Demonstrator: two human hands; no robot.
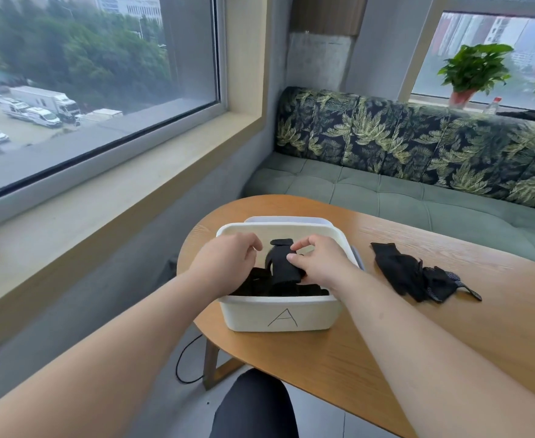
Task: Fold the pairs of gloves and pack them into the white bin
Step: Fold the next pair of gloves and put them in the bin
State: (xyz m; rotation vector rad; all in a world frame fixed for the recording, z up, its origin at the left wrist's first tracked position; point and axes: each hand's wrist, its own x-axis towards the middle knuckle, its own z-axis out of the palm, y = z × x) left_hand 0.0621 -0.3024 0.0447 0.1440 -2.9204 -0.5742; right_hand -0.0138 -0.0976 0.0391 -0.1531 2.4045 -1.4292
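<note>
White bin (278,314) — gloves (282,266) inside, right hand (321,267) pinching

Two bare hands meet mid-frame.
The left hand (228,263), from the lower left, has curled fingers; its grip is hidden. The right hand (321,265), from the lower right, pinches a folded black glove (280,268) with thumb and fingers.

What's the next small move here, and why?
Probably lower the folded glove bundle onto the packed gloves in the white bin and let go: the right hand pinches it above them, and loose gloves wait on the table.
</note>
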